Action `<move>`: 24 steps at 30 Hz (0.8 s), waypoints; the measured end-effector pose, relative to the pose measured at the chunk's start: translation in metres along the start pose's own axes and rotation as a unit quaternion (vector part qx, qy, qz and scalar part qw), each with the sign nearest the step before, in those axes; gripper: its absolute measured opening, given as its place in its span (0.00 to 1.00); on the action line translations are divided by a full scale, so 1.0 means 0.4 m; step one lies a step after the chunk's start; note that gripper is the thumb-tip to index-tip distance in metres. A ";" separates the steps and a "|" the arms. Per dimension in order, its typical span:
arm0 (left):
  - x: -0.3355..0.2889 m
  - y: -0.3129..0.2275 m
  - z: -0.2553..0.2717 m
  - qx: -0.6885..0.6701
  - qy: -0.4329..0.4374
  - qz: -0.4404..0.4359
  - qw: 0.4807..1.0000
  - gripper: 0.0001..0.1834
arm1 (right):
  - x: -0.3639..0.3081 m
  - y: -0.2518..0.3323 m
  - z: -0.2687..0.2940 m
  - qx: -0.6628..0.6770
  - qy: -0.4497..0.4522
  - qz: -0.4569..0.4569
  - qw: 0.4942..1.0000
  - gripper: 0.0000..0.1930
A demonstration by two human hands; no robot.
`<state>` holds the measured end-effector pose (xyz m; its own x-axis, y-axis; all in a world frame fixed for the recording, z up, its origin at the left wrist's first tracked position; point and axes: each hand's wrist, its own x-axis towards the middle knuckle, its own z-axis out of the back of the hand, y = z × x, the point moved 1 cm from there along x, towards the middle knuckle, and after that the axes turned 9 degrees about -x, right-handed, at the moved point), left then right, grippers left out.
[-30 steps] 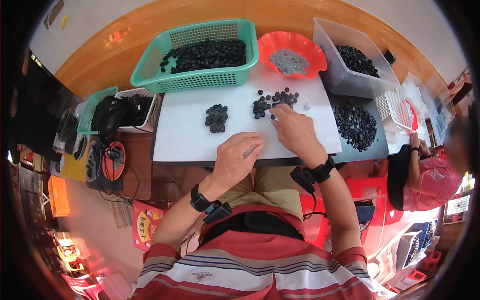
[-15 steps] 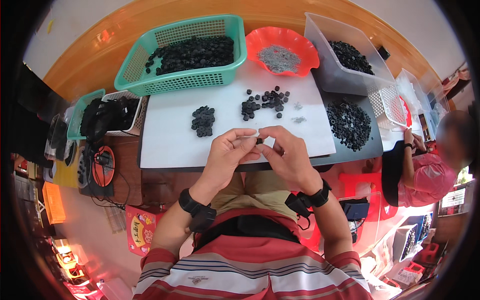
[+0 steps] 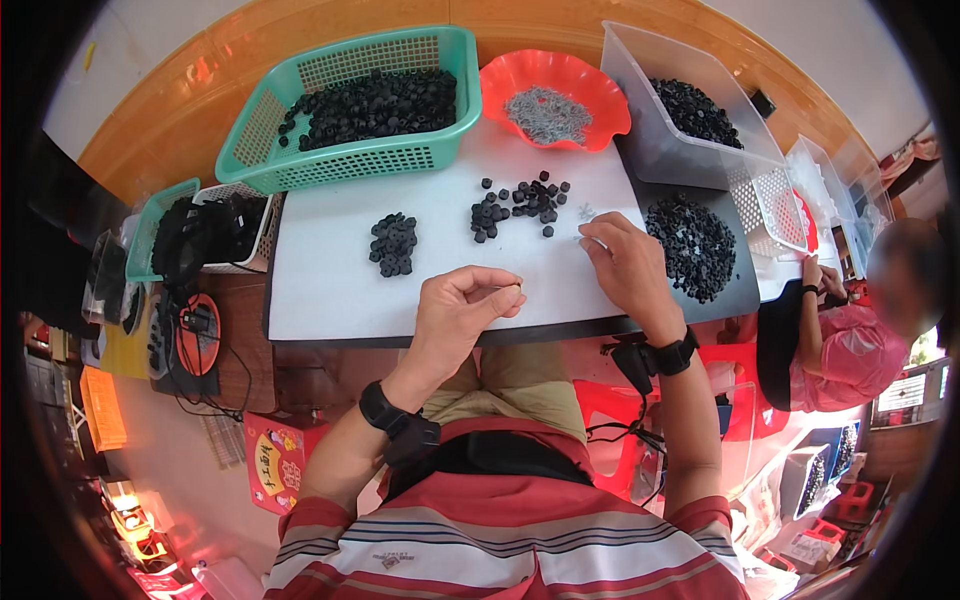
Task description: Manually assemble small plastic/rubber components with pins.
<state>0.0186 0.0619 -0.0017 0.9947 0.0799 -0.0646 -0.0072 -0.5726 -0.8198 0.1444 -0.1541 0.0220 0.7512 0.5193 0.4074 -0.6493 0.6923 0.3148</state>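
Over the front of the white work sheet, my left hand is closed in a pinch. A dark bit of a small black part shows at its fingertips; the fingers hide most of it. Farther right, my right hand has its thumb and forefinger brought together at the small loose metal pins. Those fingertips cover part of the pins, so what lies between them is hidden. Beyond my hands lie loose black parts, and a tight cluster of black parts sits to the left.
Across the back stand a green basket of black parts, a red scalloped bowl of metal pins and a clear bin of black parts. A heap of small black pieces lies at right. Another person sits at far right.
My hands have parted. The right hand has moved right and away from me to the loose pins, while the left stays pinched near the same spot. The whole view has shifted slightly.
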 end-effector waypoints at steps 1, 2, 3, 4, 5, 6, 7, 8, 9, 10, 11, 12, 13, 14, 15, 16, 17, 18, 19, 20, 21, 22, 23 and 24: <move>0.002 0.006 0.002 0.031 -0.003 -0.005 1.000 0.10 | 0.006 -0.006 -0.002 -0.036 0.020 0.007 0.999 0.07; 0.004 0.010 0.004 0.061 -0.005 -0.011 0.998 0.09 | 0.013 -0.004 -0.002 -0.050 0.038 0.016 0.998 0.07; 0.006 0.011 0.002 0.061 -0.006 -0.010 0.998 0.09 | 0.022 -0.003 -0.004 -0.049 0.039 0.016 0.998 0.07; 0.006 0.011 0.000 0.065 -0.004 -0.016 0.998 0.09 | 0.029 -0.001 -0.009 -0.061 0.052 0.030 0.996 0.07; 0.006 0.011 -0.002 0.069 -0.001 -0.022 0.997 0.09 | 0.035 0.000 -0.012 -0.073 0.066 0.045 0.994 0.08; 0.006 0.012 -0.003 0.069 -0.002 -0.021 0.997 0.09 | 0.040 0.001 -0.012 -0.072 0.067 0.045 0.994 0.08; 0.005 0.011 -0.003 0.071 0.000 -0.021 0.997 0.09 | 0.046 0.003 -0.011 -0.088 0.084 0.047 0.991 0.08; 0.006 0.011 -0.003 0.073 0.002 -0.021 0.997 0.10 | 0.052 0.006 -0.009 -0.103 0.101 0.049 0.988 0.08; 0.007 0.009 -0.001 0.073 0.000 -0.021 0.997 0.10 | 0.058 0.009 -0.007 -0.102 0.102 0.049 0.988 0.08; 0.008 0.009 -0.001 0.067 0.002 -0.018 0.998 0.10 | 0.062 0.011 -0.004 -0.111 0.122 0.041 0.985 0.08; 0.009 0.009 -0.001 0.061 0.003 -0.016 0.998 0.10 | 0.064 0.012 -0.004 -0.120 0.143 0.033 0.982 0.08; 0.008 0.009 0.000 0.061 0.002 -0.015 0.998 0.10 | 0.064 0.011 -0.006 -0.120 0.144 0.033 0.982 0.08; 0.008 0.008 0.001 0.070 0.003 -0.012 0.997 0.10 | 0.066 0.009 -0.010 -0.128 0.151 0.036 0.980 0.08; 0.008 0.007 0.002 0.079 0.004 -0.009 0.997 0.10 | 0.067 0.007 -0.013 -0.136 0.157 0.040 0.977 0.08; 0.008 0.006 0.002 0.080 0.003 -0.009 0.997 0.10 | 0.067 0.006 -0.014 -0.135 0.157 0.040 0.977 0.08; 0.007 0.007 0.000 0.079 0.004 -0.010 0.997 0.10 | 0.063 0.004 -0.014 -0.145 0.159 0.045 0.976 0.08; 0.006 0.008 -0.001 0.078 0.005 -0.011 0.997 0.10 | 0.060 0.002 -0.014 -0.154 0.160 0.050 0.974 0.08; 0.005 0.009 0.001 0.078 0.004 -0.011 0.997 0.10 | 0.056 0.001 -0.017 -0.153 0.161 0.051 0.974 0.08; 0.005 0.009 0.003 0.081 0.004 -0.012 0.997 0.10 | 0.052 -0.001 -0.019 -0.140 0.148 0.060 0.977 0.11; 0.005 0.010 0.004 0.085 0.004 -0.013 0.996 0.10 | 0.049 -0.004 -0.021 -0.127 0.135 0.068 0.980 0.14; 0.005 0.010 0.003 0.085 0.004 -0.014 0.996 0.10 | 0.045 -0.011 -0.022 -0.127 0.135 0.068 0.980 0.14; 0.005 0.011 0.001 0.083 0.004 -0.015 0.996 0.10 | 0.040 -0.018 -0.023 -0.108 0.122 0.073 0.984 0.14; 0.005 0.012 0.000 0.080 0.004 -0.017 0.997 0.10 | 0.037 -0.022 -0.022 -0.089 0.109 0.077 0.987 0.13; 0.005 0.012 0.000 0.080 0.004 -0.017 0.997 0.10 | 0.036 -0.022 -0.021 -0.088 0.109 0.077 0.987 0.13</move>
<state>0.0206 0.0592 -0.0056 0.9954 0.0905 -0.0308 0.0113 -0.4316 -0.9020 0.1619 -0.1487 0.0178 0.6650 0.7079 0.2380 -0.7418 0.6630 0.1009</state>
